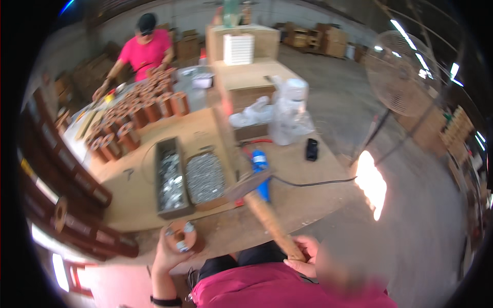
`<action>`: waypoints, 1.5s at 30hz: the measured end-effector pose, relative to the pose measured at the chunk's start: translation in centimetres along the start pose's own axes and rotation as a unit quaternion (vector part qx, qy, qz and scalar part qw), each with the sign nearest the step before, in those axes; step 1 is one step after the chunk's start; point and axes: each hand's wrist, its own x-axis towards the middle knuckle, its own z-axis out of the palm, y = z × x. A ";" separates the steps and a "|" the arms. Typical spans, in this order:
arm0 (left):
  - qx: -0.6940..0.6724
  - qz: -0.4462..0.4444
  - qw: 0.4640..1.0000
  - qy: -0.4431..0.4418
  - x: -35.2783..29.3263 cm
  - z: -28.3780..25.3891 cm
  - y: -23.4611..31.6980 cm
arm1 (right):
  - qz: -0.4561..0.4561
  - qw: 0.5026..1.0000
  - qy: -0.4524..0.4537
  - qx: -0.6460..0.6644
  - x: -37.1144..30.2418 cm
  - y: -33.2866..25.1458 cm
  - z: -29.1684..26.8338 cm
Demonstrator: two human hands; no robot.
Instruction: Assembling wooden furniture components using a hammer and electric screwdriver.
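Observation:
My left hand [163,256] is wrapped round a short reddish-brown block [177,240] at the table's near edge. The block has a round hole in its top and small shiny metal plates beside the hole. My right hand [305,255] grips a hammer [269,220] by the end of its wooden handle. The hammer's metal head is raised over the table, in front of a blue object [261,177]. Beyond the block stand a dark tray [174,212] of flat shiny metal pieces and a shallow box [212,204] of small grey fasteners.
Several reddish-brown blocks [149,107] stand at the far left, near a person in pink [146,51]. Long brown pieces [72,154] are stacked at left. A plastic-wrapped item [292,110] and a small black object [311,149] lie right. A large fan [395,72] stands beyond.

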 end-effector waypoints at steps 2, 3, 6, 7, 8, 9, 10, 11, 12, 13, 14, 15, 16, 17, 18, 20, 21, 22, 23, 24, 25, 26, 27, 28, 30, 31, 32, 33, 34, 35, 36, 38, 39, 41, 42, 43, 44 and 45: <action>-0.072 -0.011 0.997 0.039 0.5 2.0 -0.4 | -0.028 0.998 0.051 -0.025 -0.1 1.6 1.7; -0.074 -0.023 0.995 0.066 0.2 2.8 -0.2 | -0.054 0.995 0.070 -0.053 0.0 2.2 2.0; -0.095 -0.034 0.983 0.154 0.1 5.8 2.5 | -0.106 0.989 0.103 -0.014 0.6 3.1 2.4; -0.078 -0.011 0.979 0.186 -0.2 6.7 2.0 | -0.122 0.987 0.103 -0.015 1.1 2.6 2.4; -0.130 -0.025 0.972 0.193 -0.5 7.2 2.4 | -0.119 0.989 0.084 -0.012 1.8 1.9 2.3; -0.133 -0.033 0.969 0.207 -0.6 7.6 2.5 | -0.076 0.996 0.033 0.044 2.8 0.9 2.2; -0.134 -0.025 0.965 0.224 -0.6 7.8 2.5 | -0.030 0.995 -0.012 0.099 3.4 0.1 2.3; -0.136 -0.017 0.961 0.240 -0.6 7.9 2.5 | -0.026 0.995 -0.022 0.098 3.9 -0.4 2.4; -0.080 -0.024 0.969 0.232 -0.7 7.9 2.6 | 0.045 0.993 -0.048 0.097 4.2 -0.8 2.3; -0.082 -0.027 0.969 0.233 -0.6 7.8 2.8 | 0.115 0.987 -0.069 0.094 4.5 -1.1 2.5; -0.059 -0.023 0.973 0.223 -0.6 7.8 3.1 | 0.139 0.985 -0.060 0.085 4.6 -1.3 3.0; -0.035 -0.019 0.976 0.214 -0.5 7.8 3.3 | 0.143 0.984 -0.061 0.083 4.6 -1.0 3.1; -0.011 -0.016 0.975 0.223 -0.6 7.9 3.5 | 0.107 0.990 -0.088 -0.024 4.6 -0.6 3.1; -0.012 -0.022 0.974 0.225 -0.5 8.0 3.5 | 0.070 0.982 -0.114 -0.131 4.5 -0.4 3.2; 0.011 -0.001 0.972 0.234 -0.4 8.1 3.5 | 0.025 0.971 -0.127 -0.201 4.9 -1.0 3.5; 0.004 0.012 0.972 0.234 -0.3 8.3 3.3 | 0.027 0.964 -0.154 -0.217 5.2 -2.2 4.1; 0.003 0.008 0.972 0.233 -0.4 8.4 3.1 | 0.025 0.956 -0.177 -0.233 5.2 -2.5 4.3; -0.015 0.002 0.974 0.228 -0.3 8.5 2.9 | 0.028 0.955 -0.180 -0.234 5.3 -2.5 4.3; -0.033 -0.003 0.975 0.222 -0.2 8.6 2.7 | 0.014 0.943 -0.211 -0.259 5.4 -2.4 4.3; -0.036 -0.006 0.974 0.222 -0.2 8.7 2.7 | 0.000 0.928 -0.241 -0.283 5.4 -2.4 4.3; -0.052 -0.009 0.972 0.229 -0.2 8.8 2.8 | 0.002 0.927 -0.244 -0.284 5.4 -2.4 4.4; -0.068 -0.011 0.969 0.236 -0.2 8.9 2.8 | -0.018 0.925 -0.245 -0.289 5.4 -2.5 4.6; -0.069 -0.015 0.969 0.237 -0.2 9.0 2.7 | -0.038 0.923 -0.245 -0.295 5.4 -2.5 4.6; -0.069 -0.007 0.969 0.237 -0.1 9.0 2.5 | -0.036 0.922 -0.247 -0.295 5.3 -2.6 4.7; -0.069 -0.001 0.969 0.237 -0.2 9.0 2.3 | -0.054 0.910 -0.253 -0.324 5.1 -2.7 4.9; -0.068 0.000 0.970 0.235 -0.2 9.0 2.3 | -0.051 0.910 -0.253 -0.324 5.1 -2.7 5.0; -0.067 0.002 0.970 0.232 -0.2 9.1 2.3 | -0.045 0.902 -0.257 -0.343 5.0 -2.7 5.1; -0.069 0.000 0.970 0.231 -0.2 9.2 2.3 | -0.038 0.894 -0.261 -0.362 5.0 -2.8 5.2; -0.077 -0.008 0.966 0.245 -0.2 9.4 2.5 | -0.037 0.894 -0.263 -0.362 5.0 -2.8 5.2; -0.086 -0.017 0.962 0.259 -0.3 9.7 2.7 | -0.038 0.888 -0.263 -0.376 4.9 -2.9 5.3; -0.087 -0.019 0.961 0.260 -0.3 10.0 2.9 | -0.039 0.882 -0.263 -0.389 4.9 -3.0 5.3; -0.072 -0.004 0.951 0.299 -0.3 10.6 3.0 | -0.051 0.883 -0.251 -0.394 4.8 -3.3 5.3; -0.072 -0.007 0.951 0.300 -0.4 10.7 3.0 | -0.064 0.884 -0.236 -0.398 4.7 -3.3 5.3; -0.067 -0.007 0.953 0.296 -0.2 10.8 2.8 | -0.050 0.879 -0.242 -0.407 4.6 -3.3 5.1; -0.069 -0.008 0.954 0.293 -0.2 10.8 2.8 | -0.039 0.875 -0.249 -0.414 4.6 -3.3 5.1; -0.066 -0.007 0.953 0.295 -0.2 10.8 2.7 | -0.037 0.874 -0.251 -0.414 4.5 -3.4 5.1; -0.064 -0.007 0.953 0.297 -0.3 10.9 2.6 | -0.041 0.872 -0.250 -0.419 4.5 -3.6 5.2; -0.064 -0.009 0.953 0.297 -0.2 11.0 2.6 | -0.044 0.870 -0.248 -0.424 4.5 -3.7 5.2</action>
